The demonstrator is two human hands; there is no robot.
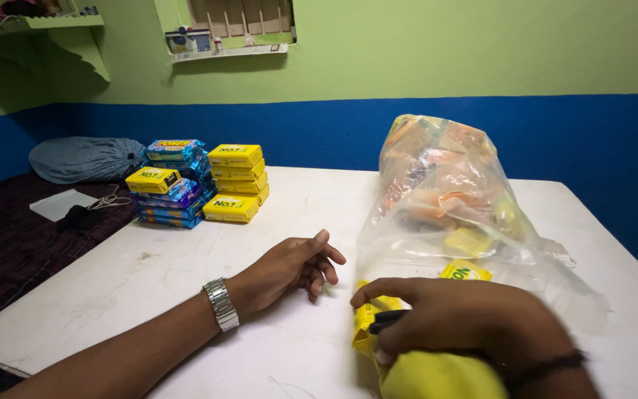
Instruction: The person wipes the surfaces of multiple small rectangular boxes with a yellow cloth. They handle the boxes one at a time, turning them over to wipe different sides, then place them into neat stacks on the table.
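My left hand (pixel 289 267), with a metal watch on the wrist, rests on the white table (pixel 186 281) with fingers loosely curled and nothing in it. My right hand (pixel 452 319) grips a black marker-like object and presses on a yellow packet (pixel 367 318) at the mouth of a clear plastic bag (pixel 444 199). The bag stands upright, filled with orange and yellow packets. A yellow cloth (pixel 437 377) lies under my right wrist.
Stacks of yellow boxes (pixel 236 181) and blue packets (pixel 175 185) stand at the table's far left. A dark bed (pixel 9 244) with a grey pillow, white paper and black cord lies left of the table. A blue-and-green wall rises behind.
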